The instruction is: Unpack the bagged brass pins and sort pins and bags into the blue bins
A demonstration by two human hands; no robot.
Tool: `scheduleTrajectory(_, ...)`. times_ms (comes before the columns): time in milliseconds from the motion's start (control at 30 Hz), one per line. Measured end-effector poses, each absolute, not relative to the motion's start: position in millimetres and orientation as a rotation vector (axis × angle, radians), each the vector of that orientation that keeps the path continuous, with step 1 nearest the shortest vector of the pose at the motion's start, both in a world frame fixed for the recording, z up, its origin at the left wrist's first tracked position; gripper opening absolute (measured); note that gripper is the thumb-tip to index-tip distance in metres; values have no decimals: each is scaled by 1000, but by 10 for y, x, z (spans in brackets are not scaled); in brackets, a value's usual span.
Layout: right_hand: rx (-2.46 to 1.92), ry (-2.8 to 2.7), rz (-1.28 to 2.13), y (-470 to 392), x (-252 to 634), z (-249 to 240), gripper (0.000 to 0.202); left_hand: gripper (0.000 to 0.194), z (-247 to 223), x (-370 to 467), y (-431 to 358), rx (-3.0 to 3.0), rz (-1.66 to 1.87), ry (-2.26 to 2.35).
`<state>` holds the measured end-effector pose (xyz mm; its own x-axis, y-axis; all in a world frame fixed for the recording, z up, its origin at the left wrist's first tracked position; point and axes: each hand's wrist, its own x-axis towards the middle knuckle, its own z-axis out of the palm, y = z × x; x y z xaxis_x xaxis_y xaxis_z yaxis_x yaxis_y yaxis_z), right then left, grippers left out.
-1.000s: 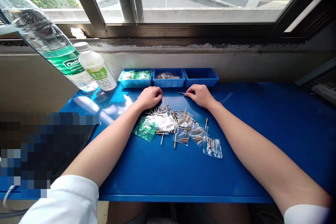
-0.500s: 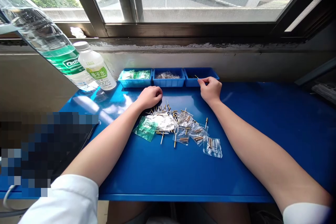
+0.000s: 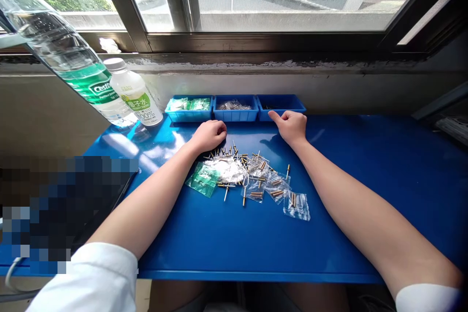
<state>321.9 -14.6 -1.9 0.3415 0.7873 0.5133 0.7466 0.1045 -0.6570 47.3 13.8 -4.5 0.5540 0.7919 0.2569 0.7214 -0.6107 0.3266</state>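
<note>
My right hand hovers at the front rim of the right blue bin, thumb stretched left and apart from the curled fingers, with nothing seen in it. Small dark pieces lie inside that bin. Curled into a loose fist, my left hand rests on the table just behind a heap of parts, and nothing shows in it. The heap mixes blind rivets with thin silver shafts, small clear zip bags holding brown pieces, and a green bag.
The middle bin holds clear bags and the left bin green ones. A white-capped drink bottle and a large water bottle stand at the left. A window rises behind the blue table.
My right hand has let go of the thin rivet it pinched over the right bin, and its thumb has spread away from the fingers. My left hand has stayed still.
</note>
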Motion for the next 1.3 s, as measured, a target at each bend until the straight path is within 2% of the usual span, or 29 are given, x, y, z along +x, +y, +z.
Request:
scheduleTrajectory(100, -1468, -1565, 267, -208, 3169, -5, 56, 18, -48, 473, 139, 2606, 569, 1289)
scheduleTrajectory(267, -1245, -1963, 986, -273, 3130, 94, 22, 20, -48, 474, 137, 2604, 566, 1289)
scheduleTrajectory(367, -1200, -2181, 1189, -279, 3134, 197, 22, 20, -44, 477, 135, 2603, 569, 1288)
scheduleTrajectory(600, -1200, -2420, 1115, -269, 3113, 283, 21, 21, -35, 478, 130, 2604, 557, 1297)
scheduleTrajectory(833, -1218, -2337, 1211, -255, 3151, 277, 23, 20, -41, 477, 126, 2610, 569, 1288)
scheduleTrajectory(1033, -1185, -1913, 1205, -225, 3223, 122, 28, 20, -43, 476, 137, 2604, 562, 1294)
scheduleTrajectory(1167, -1185, -1400, 1038, -172, 3169, -26, 40, 20, -42, 476, 139, 2606, 561, 1290)
scheduleTrajectory(1300, -1218, -1165, 865, -90, 3149, -98, 48, 20, -45, 478, 136, 2610, 561, 1291)
